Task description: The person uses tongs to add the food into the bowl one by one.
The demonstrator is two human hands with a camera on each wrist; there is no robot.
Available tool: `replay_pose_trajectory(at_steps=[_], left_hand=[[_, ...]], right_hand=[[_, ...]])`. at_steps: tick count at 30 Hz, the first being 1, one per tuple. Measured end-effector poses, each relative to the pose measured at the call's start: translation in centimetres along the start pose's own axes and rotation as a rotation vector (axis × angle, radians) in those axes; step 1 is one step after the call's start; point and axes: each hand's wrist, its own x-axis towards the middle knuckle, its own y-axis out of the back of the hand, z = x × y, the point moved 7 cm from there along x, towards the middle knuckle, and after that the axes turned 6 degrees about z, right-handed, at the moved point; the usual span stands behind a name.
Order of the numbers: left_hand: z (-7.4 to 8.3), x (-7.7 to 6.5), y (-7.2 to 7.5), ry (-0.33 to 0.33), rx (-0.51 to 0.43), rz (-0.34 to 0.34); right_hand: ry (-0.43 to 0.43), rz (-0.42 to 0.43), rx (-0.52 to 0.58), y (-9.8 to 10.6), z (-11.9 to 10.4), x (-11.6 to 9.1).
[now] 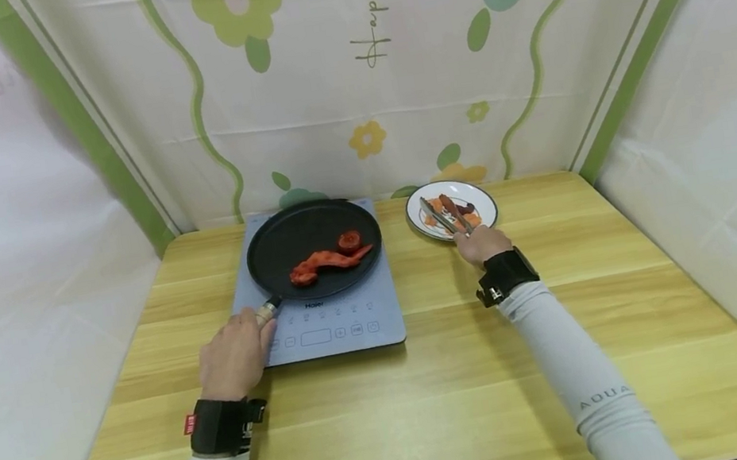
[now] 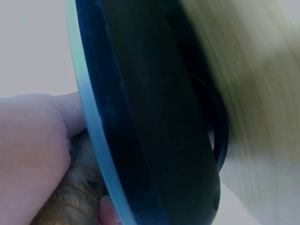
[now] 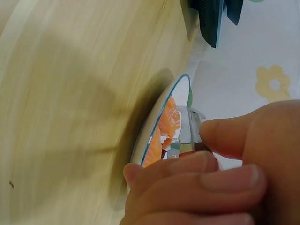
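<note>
My left hand (image 1: 232, 356) grips the handle (image 1: 267, 312) of a black flat pan (image 1: 286, 239). Inside the pan lie a long red piece of food (image 1: 331, 259) and a small round red piece (image 1: 349, 242); I cannot tell their kinds. In the left wrist view, the fingers wrap round the brown, ringed handle (image 2: 70, 192). My right hand (image 1: 484, 244) holds tongs (image 1: 437, 216) over a white, dark-rimmed plate (image 1: 417, 224). Orange salmon-like slices (image 3: 169, 123) and a dark piece (image 1: 466, 208) lie on it. Fingers partly hide the tongs in the right wrist view.
Under the pan is a grey-blue induction cooker (image 1: 382, 316) with its controls at the front. The plate stands to its right on a wooden table (image 1: 407, 425). Patterned white cloth (image 1: 319, 101) hangs behind, with white cloth along both sides.
</note>
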Motion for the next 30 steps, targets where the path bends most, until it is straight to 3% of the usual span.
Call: replay_pose_trajectory(at_steps=[12, 17, 24, 30], left_hand=[[0.2, -0.1, 0.1, -0.011, 0.001, 0.014], [0.2, -0.1, 0.1, -0.017, 0.003, 0.018], [0.2, -0.1, 0.1, -0.014, -0.003, 0.007], [0.2, -0.1, 0.2, -0.013, -0.012, 0.002]], right_hand=[[-0.049, -0.013, 0.101, -0.7, -0.5, -0.1], [-0.045, 0.023, 0.133, -1.3, -1.0, -0.1], [-0.029, 0.074, 0.116, -1.8, -1.5, 0.1], [-0.051, 0.041, 0.119, -2.2, -1.4, 0.1]])
